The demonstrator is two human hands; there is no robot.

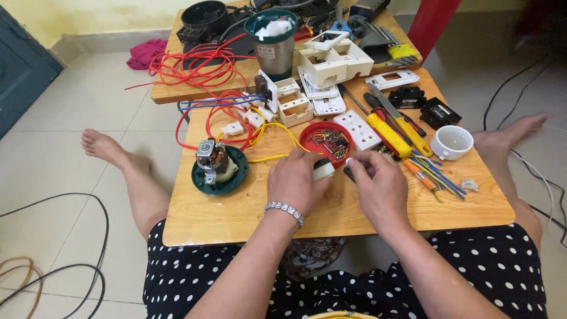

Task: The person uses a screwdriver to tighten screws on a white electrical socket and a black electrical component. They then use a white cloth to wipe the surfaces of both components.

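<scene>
My left hand (293, 180) rests on the low wooden table (224, 215) and grips a small white plastic part (323, 170) with a dark piece on top. A silver bracelet circles that wrist. My right hand (378, 183) is close beside it, fingers curled over a small dark object (349, 174) that is mostly hidden. Just behind both hands stands a red dish (326, 140) holding several small screws. A yellow wire (277, 155) runs from the left hand toward the switch parts.
A small motor on a green base (217, 168) sits left. White socket plates (357, 130), screwdrivers (397, 127), a white cup (451, 142) and loose coloured wires (437, 174) lie right. A second table behind carries red wire (195, 62), a metal canister (273, 41) and white boxes (333, 59). Cables trail on the floor.
</scene>
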